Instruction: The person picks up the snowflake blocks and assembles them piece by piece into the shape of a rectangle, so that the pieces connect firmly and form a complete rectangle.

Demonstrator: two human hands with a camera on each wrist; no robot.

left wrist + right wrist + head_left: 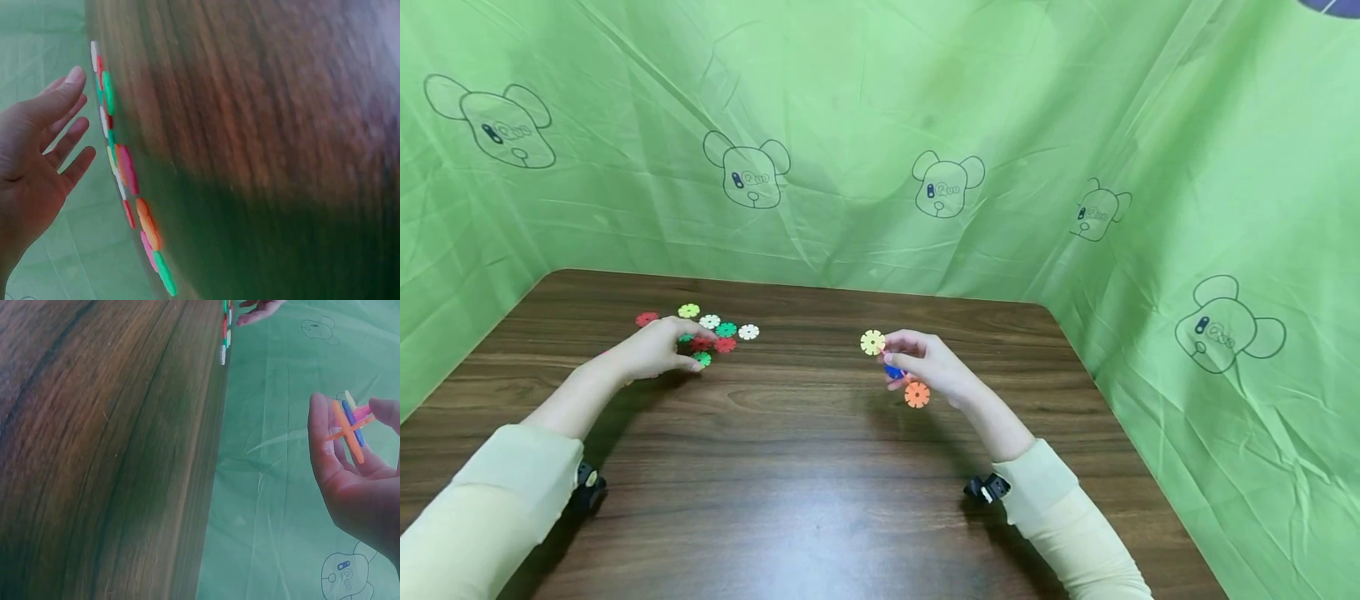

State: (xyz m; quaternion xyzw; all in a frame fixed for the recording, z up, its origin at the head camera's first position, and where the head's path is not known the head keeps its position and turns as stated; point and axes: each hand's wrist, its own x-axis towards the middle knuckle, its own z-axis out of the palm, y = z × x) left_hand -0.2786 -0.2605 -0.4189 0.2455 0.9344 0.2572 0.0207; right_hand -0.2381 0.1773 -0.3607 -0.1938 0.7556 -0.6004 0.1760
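Observation:
My right hand pinches a small joined cluster of notched plastic discs above the table. The cluster has a yellow disc, a blue disc, an orange disc and pink parts, set crosswise into each other. Over a group of loose notched discs at the table's left, my left hand hovers with its fingers spread and apart. A green disc lies near its thumb, and a red disc just beyond its fingertips. Its palm hides part of the group.
Several more loose discs, including a white disc and a yellow-green disc, lie flat on the brown wooden table. Green cloth with printed bear heads hangs behind the table and at its sides.

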